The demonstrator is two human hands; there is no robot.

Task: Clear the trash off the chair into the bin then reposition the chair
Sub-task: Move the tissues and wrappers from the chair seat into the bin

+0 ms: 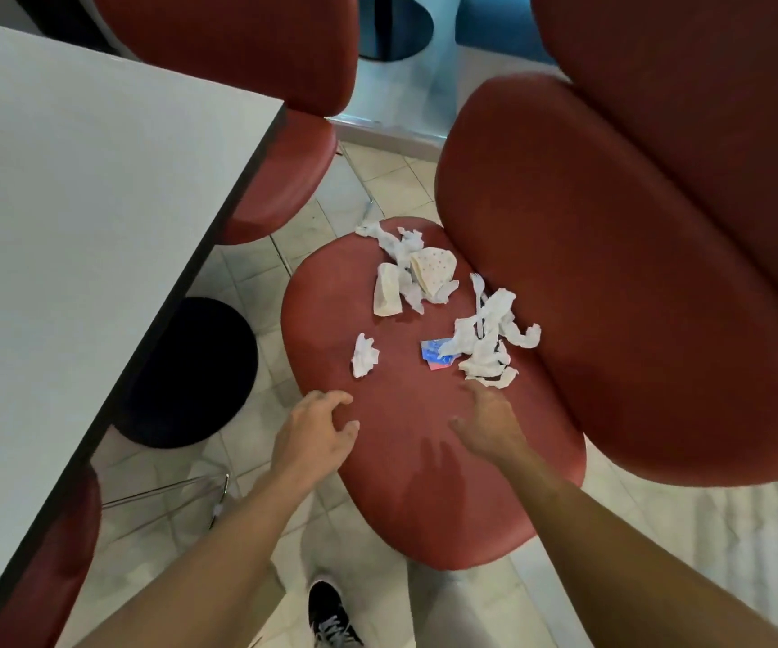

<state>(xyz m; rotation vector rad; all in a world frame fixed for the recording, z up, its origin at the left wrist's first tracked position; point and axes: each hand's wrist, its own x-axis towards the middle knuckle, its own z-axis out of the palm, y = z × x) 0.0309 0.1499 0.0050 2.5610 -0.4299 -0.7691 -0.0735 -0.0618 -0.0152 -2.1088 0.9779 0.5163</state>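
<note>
Nothing cleared yet: all the trash (429,301) lies on the chair (424,460) seat, and no bin is surely in view.
Both hands hover low over the seat, holding nothing; left hand (319,430) has fingers (338,397) loosely curled and spread, right hand (490,423) reaches with fingers relaxed, napkins (490,343) just beyond its fingertips, a small wad (364,355) just ahead of the left. Repositioning the chair comes after.
</note>
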